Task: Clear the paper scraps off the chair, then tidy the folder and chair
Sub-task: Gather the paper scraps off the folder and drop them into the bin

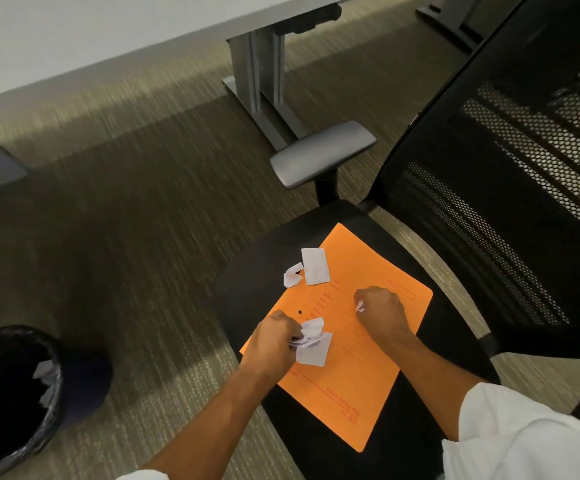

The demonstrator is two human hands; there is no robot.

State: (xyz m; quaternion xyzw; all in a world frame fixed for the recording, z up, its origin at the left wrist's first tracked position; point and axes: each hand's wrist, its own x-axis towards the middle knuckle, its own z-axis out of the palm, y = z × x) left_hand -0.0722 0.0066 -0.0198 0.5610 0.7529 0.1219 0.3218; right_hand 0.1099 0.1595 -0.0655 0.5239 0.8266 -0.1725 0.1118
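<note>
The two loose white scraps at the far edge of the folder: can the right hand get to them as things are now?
Probably yes. Nothing lies between the right hand and the two loose scraps on the orange folder, but its fingers already pinch a small scrap, so its grip is partly taken.

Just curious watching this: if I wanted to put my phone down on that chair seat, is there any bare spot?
Bare patches: the orange folder near its front corner, and the black seat left of it. The middle is crowded: both hands gather scraps, and loose scraps lie toward the back.
</note>
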